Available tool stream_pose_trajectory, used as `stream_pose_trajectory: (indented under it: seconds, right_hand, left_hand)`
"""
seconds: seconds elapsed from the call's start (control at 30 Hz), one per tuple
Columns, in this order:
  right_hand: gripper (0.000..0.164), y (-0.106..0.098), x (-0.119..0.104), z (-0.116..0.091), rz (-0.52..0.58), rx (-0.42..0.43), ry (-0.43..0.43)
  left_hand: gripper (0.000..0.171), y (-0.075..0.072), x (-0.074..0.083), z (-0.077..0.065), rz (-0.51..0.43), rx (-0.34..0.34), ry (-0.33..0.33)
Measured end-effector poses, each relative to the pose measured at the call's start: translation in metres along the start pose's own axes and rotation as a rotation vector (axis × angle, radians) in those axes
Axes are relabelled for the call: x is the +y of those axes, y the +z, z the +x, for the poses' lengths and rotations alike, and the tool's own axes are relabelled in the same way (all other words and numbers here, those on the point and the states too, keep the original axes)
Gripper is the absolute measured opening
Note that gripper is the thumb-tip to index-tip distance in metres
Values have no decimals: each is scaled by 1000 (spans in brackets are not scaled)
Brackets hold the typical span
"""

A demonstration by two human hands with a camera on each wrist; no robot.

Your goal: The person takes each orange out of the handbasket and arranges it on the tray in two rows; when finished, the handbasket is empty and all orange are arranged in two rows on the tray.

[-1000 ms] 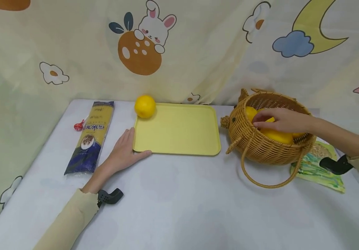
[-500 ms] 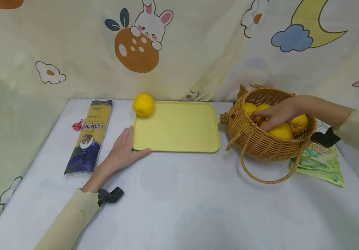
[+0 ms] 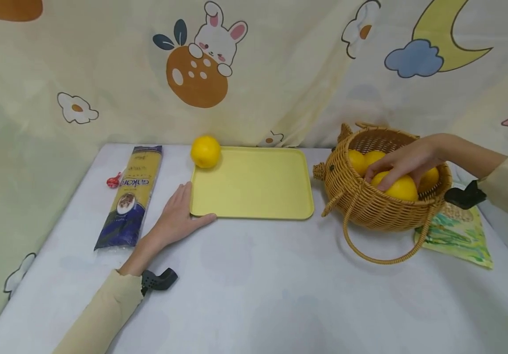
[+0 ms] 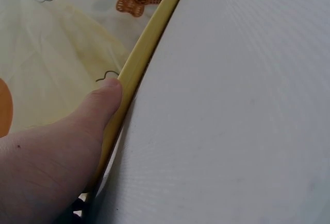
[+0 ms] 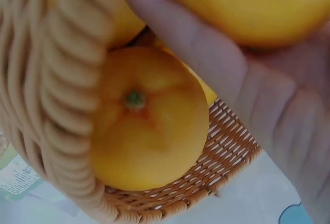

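Inside a pig-shaped wicker basket [image 3: 382, 214], my right hand [image 3: 413, 155] grips a yellow orange [image 3: 397, 188], thumb on the near side. The right wrist view shows this orange against the palm, above another orange [image 5: 154, 126] with a green stem spot. Several more oranges lie around it in the basket. My left hand [image 3: 175, 216] lies at the near left corner of a pale yellow tray [image 3: 254, 182]. Its fingers stretch straight along the left side, and its thumb touches the front rim in the left wrist view. One orange [image 3: 206, 152] sits at the tray's far left corner.
A blue and gold packet [image 3: 129, 196] lies left of the tray, with a red-wrapped candy [image 3: 113, 181] beside it. A green printed bag [image 3: 459, 236] lies partly beneath the basket's right side. The basket's handle [image 3: 382, 261] hangs forward over the table. A patterned cloth backs the table.
My right hand has shifted from over the oranges at the basket's middle and closed round the near one. The left hand stays at the tray's corner.
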State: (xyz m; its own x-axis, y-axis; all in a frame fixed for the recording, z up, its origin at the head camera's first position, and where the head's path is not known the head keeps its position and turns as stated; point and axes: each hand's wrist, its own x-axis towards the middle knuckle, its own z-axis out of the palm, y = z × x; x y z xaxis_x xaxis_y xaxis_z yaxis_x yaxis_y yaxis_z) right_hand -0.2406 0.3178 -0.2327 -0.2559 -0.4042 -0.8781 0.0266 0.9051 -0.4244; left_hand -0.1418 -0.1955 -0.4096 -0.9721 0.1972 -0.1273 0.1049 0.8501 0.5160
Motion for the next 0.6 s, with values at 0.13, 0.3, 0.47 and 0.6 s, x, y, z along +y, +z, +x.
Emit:
stream_pose_trajectory:
  seconds: [0.13, 0.3, 0.47, 0.6]
  right_hand:
    - [69, -5, 5, -3, 30, -62, 14]
    - [59, -11, 6, -3, 54, -131, -24]
    - [46, -18, 7, -5, 25, -145, -71]
    - [46, -21, 8, -6, 7, -129, -81]
  left_hand:
    - [121, 1, 0, 0, 6, -2, -6]
    - [120, 1, 1, 0, 10, 1, -2]
    - [120, 2, 0, 1, 8, 4, 1]
    - [121, 2, -1, 1, 7, 3, 1]
